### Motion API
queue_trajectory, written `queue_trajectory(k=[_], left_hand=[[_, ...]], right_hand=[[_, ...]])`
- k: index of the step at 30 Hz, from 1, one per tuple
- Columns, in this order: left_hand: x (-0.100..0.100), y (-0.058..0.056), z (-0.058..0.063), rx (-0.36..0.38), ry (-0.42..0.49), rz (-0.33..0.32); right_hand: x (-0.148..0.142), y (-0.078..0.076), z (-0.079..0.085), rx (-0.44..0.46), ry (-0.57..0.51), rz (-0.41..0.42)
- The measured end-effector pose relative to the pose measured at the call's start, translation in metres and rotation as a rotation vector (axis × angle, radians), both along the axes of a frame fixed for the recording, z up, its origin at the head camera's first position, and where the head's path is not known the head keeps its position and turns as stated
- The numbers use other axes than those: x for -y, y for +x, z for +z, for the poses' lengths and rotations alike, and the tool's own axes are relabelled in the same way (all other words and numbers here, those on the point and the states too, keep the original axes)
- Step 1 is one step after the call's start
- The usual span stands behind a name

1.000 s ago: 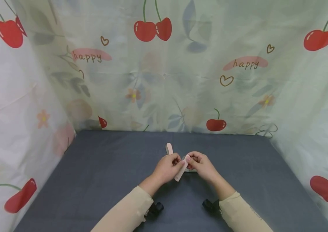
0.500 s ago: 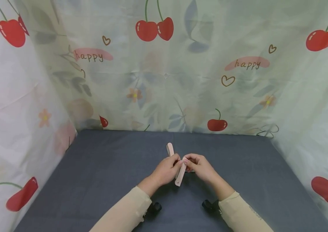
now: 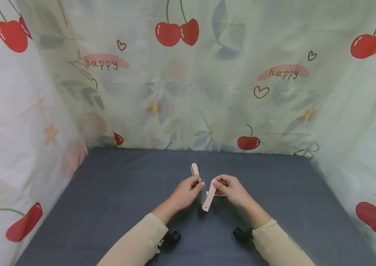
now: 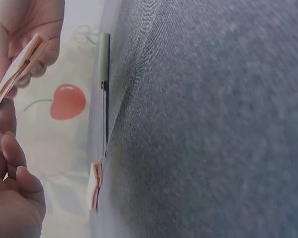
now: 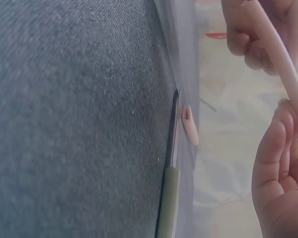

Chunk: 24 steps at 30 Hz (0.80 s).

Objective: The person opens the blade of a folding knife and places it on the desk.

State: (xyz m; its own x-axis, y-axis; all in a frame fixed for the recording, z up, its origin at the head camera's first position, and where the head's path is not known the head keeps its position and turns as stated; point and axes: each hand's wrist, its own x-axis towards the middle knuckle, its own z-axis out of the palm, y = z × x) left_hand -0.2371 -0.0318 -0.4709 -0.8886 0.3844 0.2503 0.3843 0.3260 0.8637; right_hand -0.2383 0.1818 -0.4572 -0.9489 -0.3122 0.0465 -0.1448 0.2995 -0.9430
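Note:
A pink-handled folding knife (image 3: 209, 197) is held partly opened between my two hands, above the table. My left hand (image 3: 186, 192) pinches its grey blade (image 3: 203, 193) near the upper end. The other hand, my right (image 3: 231, 187), pinches the upper end of the pink handle. In the left wrist view the slotted handle edge shows by the right hand's fingers. A green-handled knife (image 5: 169, 201) lies on the cloth below, mostly hidden by my right hand in the head view. Beyond my left hand lies another pink handle (image 3: 194, 169), its lower part covered.
A dark grey cloth (image 3: 124, 184) covers the table. Patterned curtains (image 3: 188, 99) with cherries stand at the back and both sides. A black wrist camera (image 3: 171, 238) hangs under each forearm.
My left hand has drawn away to the left with the blade, and a gap shows between blade and handle. My right hand shifted slightly left, then back right. The things on the table stay put.

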Motion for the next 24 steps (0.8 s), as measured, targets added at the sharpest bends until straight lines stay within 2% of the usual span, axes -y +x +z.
queue_trajectory(k=[4, 13, 20, 24], left_hand=[[0.006, -0.001, -0.002, 0.031, 0.040, 0.010], [0.021, 0.000, -0.005, 0.101, 0.109, 0.015], [0.033, 0.005, -0.007, 0.132, 0.089, 0.037], [0.035, 0.007, -0.007, 0.131, 0.108, 0.049]], right_hand=[[-0.005, -0.001, 0.001, 0.005, -0.002, -0.035], [-0.020, -0.001, 0.002, 0.047, -0.067, -0.037], [-0.026, -0.001, -0.001, 0.091, -0.058, -0.025], [-0.028, -0.001, -0.002, 0.105, -0.067, -0.001]])
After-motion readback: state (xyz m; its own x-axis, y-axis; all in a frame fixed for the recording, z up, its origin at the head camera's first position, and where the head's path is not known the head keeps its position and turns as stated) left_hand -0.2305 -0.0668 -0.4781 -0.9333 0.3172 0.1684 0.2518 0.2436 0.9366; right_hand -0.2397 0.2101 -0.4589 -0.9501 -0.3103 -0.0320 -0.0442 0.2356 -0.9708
